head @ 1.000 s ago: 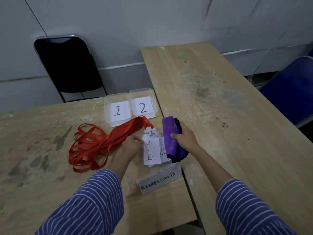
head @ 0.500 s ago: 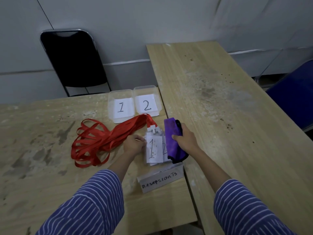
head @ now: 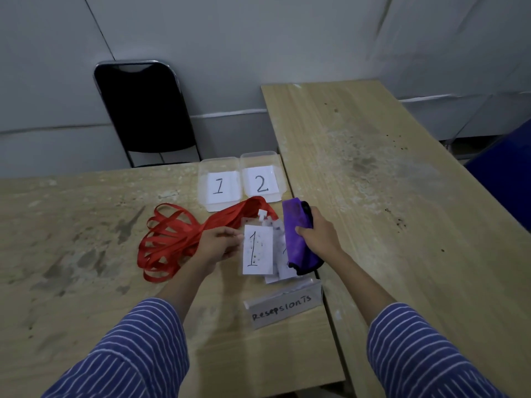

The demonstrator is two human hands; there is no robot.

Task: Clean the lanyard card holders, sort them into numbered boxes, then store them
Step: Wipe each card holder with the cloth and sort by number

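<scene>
At frame centre the left hand [head: 218,248] had taken the edge of the top card holder [head: 257,249], marked 1, in its fingertips, where a second earlier it merely rested beside the stack, so wiping looked about to begin. The right hand [head: 319,235] stayed curled round the purple cloth [head: 296,237] over the stack's right side, and the boxes [head: 219,183] in the upper middle held only their number slips, as before.

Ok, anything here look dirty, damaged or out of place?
Yes. The top card holder, marked 1 and held at its edge by the left hand, is speckled with dark spots. The red lanyards lie in a tangled heap. The right hand grips a purple cloth over the other holders. Both table tops are stained.
</scene>
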